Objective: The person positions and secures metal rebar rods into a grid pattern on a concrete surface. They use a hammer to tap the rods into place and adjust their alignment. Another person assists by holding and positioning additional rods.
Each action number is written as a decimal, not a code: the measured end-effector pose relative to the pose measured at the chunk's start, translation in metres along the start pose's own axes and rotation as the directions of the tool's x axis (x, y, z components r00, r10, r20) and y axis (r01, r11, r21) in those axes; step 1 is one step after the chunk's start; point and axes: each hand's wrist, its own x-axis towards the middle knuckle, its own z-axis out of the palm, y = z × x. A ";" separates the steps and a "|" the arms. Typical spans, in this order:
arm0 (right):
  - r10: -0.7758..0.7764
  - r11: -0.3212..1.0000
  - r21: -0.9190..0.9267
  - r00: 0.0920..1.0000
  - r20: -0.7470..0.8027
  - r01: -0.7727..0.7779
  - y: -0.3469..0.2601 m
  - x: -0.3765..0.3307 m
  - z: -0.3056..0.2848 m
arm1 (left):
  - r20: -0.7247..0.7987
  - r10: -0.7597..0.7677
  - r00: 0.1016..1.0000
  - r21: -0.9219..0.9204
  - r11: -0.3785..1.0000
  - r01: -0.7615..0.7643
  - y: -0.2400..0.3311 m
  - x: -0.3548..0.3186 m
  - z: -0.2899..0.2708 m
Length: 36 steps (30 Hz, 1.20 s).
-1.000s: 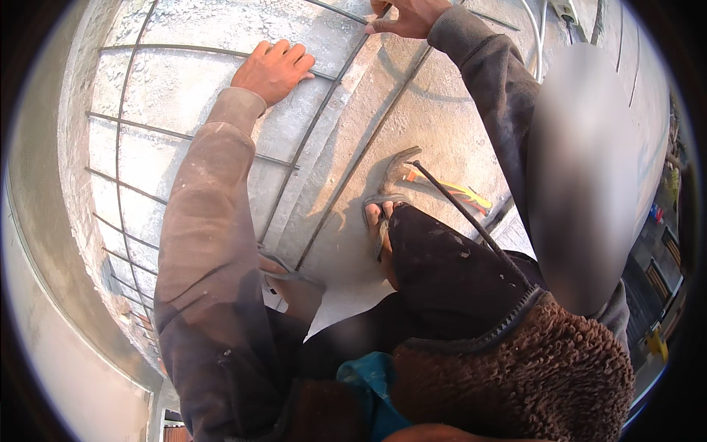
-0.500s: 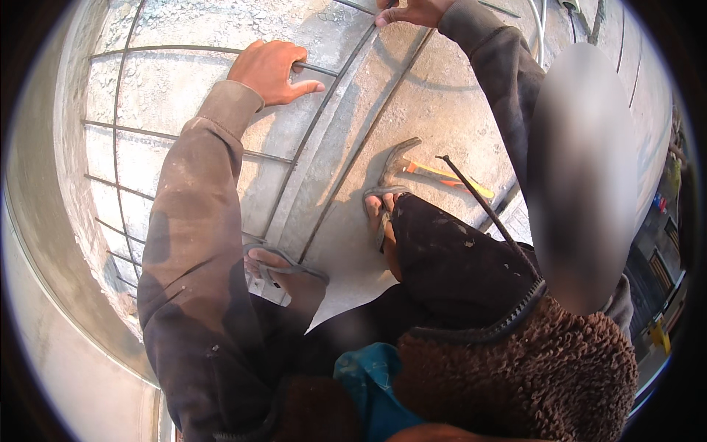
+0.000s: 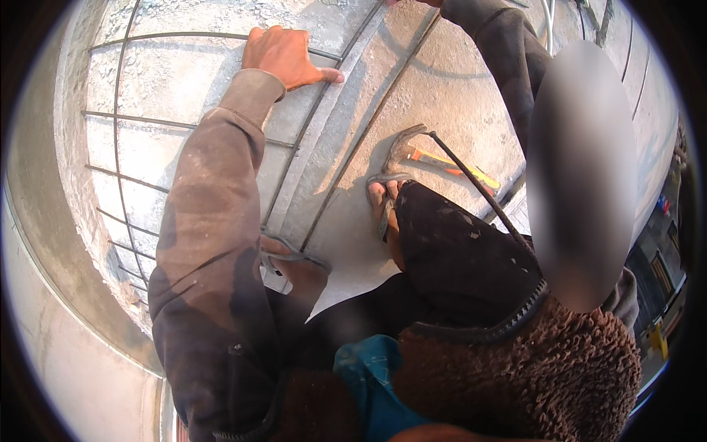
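In the head view, the left hand [image 3: 278,57] bends its fingers over a thin metal bar [image 3: 184,34], thumb out wide — its hold is hidden. The bar runs left to right near the top, over bumpy gray concrete [image 3: 168,82]. The right hand [image 3: 429,2] is mostly cut off — can't tell its fingers.

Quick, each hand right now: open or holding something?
Left hand: over a thin metal bar, thumb spread out; whether it grips cannot be told.
Right hand: mostly cut off at the top edge; cannot be told.
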 end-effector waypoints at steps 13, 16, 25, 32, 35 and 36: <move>-0.023 0.910 -0.413 0.999 -0.026 0.010 -0.030 -0.005 -0.034 | -0.002 0.019 1.000 -0.007 1.000 -0.019 -0.001 -0.006 0.000; 0.124 0.921 -0.383 0.987 0.106 -0.075 -0.029 0.006 -0.041 | -0.050 0.039 0.998 0.001 0.999 -0.039 -0.002 -0.008 0.001; 0.439 0.835 -0.457 0.873 0.215 -0.307 -0.059 0.031 -0.046 | -0.013 0.020 1.000 0.001 1.000 -0.020 -0.002 -0.008 -0.003; 0.457 0.838 -0.439 0.857 0.239 -0.325 -0.061 0.033 -0.050 | -0.001 0.009 1.000 0.015 1.000 -0.009 0.000 -0.007 -0.002; 0.430 0.841 -0.459 0.868 0.248 -0.286 -0.051 0.034 -0.047 | 0.021 -0.004 1.000 0.018 1.000 0.003 0.002 -0.006 -0.005; 0.417 0.842 -0.467 0.875 0.248 -0.269 -0.048 0.034 -0.045 | 0.026 -0.007 1.000 0.021 1.000 0.007 0.002 -0.006 -0.005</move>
